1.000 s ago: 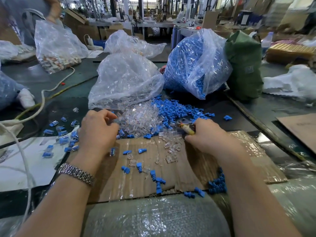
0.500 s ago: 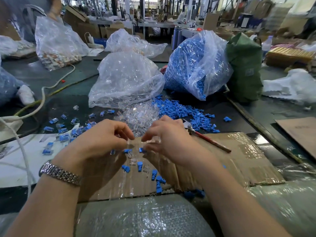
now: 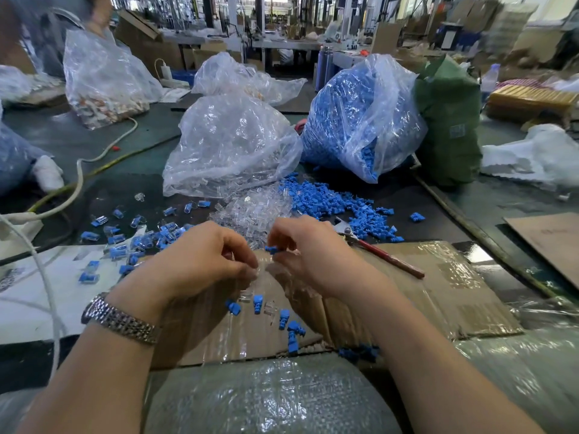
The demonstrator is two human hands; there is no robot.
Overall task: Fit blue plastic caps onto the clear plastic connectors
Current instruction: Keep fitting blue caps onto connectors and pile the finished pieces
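Head view: two hands point(image 3: 250, 261), one blue cap point(image 3: 271, 249) (pinched, right).

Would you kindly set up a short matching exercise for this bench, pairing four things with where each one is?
Things:
1. blue cap
2. red-handled tool
3. wristwatch
4. bag of blue caps

Places:
A. on the left wrist
B. pinched in the right hand
C. standing beside the green bag
D. lying on the cardboard, right of the hands

Pairs: 1-B, 2-D, 3-A, 4-C
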